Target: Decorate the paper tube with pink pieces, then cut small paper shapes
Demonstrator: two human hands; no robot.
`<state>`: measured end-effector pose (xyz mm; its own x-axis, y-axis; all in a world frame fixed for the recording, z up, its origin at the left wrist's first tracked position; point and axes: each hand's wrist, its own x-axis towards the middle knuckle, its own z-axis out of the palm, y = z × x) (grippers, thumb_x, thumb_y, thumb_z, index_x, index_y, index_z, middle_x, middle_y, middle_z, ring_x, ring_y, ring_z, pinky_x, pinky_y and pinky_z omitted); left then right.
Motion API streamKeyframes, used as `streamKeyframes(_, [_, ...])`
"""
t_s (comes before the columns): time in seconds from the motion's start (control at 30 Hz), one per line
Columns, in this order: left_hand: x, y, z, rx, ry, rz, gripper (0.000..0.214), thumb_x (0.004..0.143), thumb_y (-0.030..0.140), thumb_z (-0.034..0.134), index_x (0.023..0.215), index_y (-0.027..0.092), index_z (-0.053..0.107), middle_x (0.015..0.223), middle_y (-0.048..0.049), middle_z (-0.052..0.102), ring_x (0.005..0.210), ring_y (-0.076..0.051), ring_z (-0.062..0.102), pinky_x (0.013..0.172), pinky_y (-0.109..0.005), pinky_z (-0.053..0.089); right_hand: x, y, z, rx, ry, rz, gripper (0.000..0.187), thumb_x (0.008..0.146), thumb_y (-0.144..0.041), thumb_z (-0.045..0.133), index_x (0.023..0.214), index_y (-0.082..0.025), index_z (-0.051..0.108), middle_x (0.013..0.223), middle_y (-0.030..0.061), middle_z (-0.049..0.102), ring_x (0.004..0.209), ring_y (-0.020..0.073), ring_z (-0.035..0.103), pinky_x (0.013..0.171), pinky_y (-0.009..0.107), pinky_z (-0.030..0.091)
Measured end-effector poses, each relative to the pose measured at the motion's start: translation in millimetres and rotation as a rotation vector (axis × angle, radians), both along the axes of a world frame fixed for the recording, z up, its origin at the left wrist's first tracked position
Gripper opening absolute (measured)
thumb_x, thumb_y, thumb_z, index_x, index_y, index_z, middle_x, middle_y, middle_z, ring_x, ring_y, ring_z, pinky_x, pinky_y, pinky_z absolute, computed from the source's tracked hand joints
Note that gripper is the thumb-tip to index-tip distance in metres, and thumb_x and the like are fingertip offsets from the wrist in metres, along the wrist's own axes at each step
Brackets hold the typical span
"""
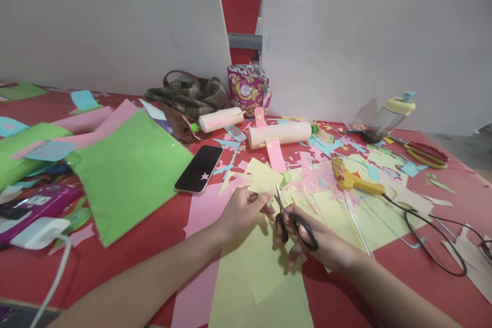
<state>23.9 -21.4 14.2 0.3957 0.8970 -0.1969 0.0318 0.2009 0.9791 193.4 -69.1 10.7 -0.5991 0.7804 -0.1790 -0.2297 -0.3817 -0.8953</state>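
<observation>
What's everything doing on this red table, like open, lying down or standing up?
Black-handled metal scissors: in the right hand, handles apart.
Rectangular black-screened phone: flat, screen dark.
Yellow plastic glue gun: lying down.
Shiny purple snack bag: standing.
Clear bottle with yellow lid: lid on.
Larger pale green-ended cylinder: lying down.

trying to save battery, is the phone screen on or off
Off, it seems: the phone screen is black with nothing lit, and a pink star lies on it. Whether the phone itself is powered down, I cannot tell.

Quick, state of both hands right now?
Left hand: fingers curled in; can't tell whether it holds anything.
Right hand: closed on black-handled scissors.
</observation>
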Motion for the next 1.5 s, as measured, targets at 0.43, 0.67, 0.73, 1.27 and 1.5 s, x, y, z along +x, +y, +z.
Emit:
streamKeyframes(0.43, [-1, 0, 5.4, 0.020, 0.034, -0.047, 0.035, 0.077, 0.036, 0.045, 0.057, 0.009, 0.058, 0.053, -0.0066, 0.061, 0.053, -0.015, 0.058, 0.057, -0.026, 0.045, -1, 0, -6.3, -0.036, 0.001, -0.028, 0.032, 0.070, -0.045, 0.055, 0.086, -0.020, 0.044, 0.078, 0.0005, 0.039, 0.068, 0.0118, 0.045, 0.057, 0.026, 0.046])
streamKeyframes(0.67, [-1, 0, -0.4, -0.027, 0.001, -0.061, 0.038, 0.077, 0.038, 0.044, 0.059, 0.008, 0.060, 0.055, -0.0074, 0.062, 0.048, -0.014, 0.057, 0.050, -0.025, 0.045, -2, 0, -4.5, -0.069, 0.007, -0.022, 0.032, 0.070, -0.046, 0.054, 0.087, -0.021, 0.043, 0.082, 0.0010, 0.040, 0.067, 0.0116, 0.046, 0.055, 0.027, 0.046])
streamKeyframes(0.73, [-2, 1, -1.4, -0.034, 0.008, -0.057, 0.037, 0.077, 0.037, 0.045, 0.058, 0.009, 0.060, 0.055, -0.0072, 0.062, 0.049, -0.014, 0.057, 0.051, -0.025, 0.045, -3, 0, -4.4, -0.067, -0.004, -0.034, 0.031, 0.071, -0.045, 0.054, 0.085, -0.020, 0.043, 0.081, 0.0011, 0.041, 0.067, 0.0114, 0.046, 0.055, 0.026, 0.046])
streamKeyframes(1.27, [-5, 6, -3.1, 0.011, 0.048, -0.080, 0.037, 0.077, 0.037, 0.043, 0.059, 0.010, 0.060, 0.057, -0.0069, 0.062, 0.052, -0.015, 0.057, 0.053, -0.026, 0.046, -5, 1, -4.6, 0.036, -0.125, -0.044, 0.025, 0.077, -0.041, 0.048, 0.081, -0.020, 0.034, 0.071, -0.0013, 0.047, 0.054, 0.0086, 0.048, 0.051, 0.024, 0.040])
streamKeyframes(1.5, [-10, 13, 1.6, 0.067, 0.097, -0.135, 0.036, 0.077, 0.036, 0.045, 0.057, 0.010, 0.060, 0.056, -0.0072, 0.063, 0.052, -0.015, 0.058, 0.056, -0.027, 0.045, -7, 2, -5.3, 0.042, -0.092, -0.093, 0.031, 0.072, -0.042, 0.054, 0.079, -0.022, 0.031, 0.071, -0.0037, 0.043, 0.054, 0.0073, 0.046, 0.053, 0.024, 0.040])
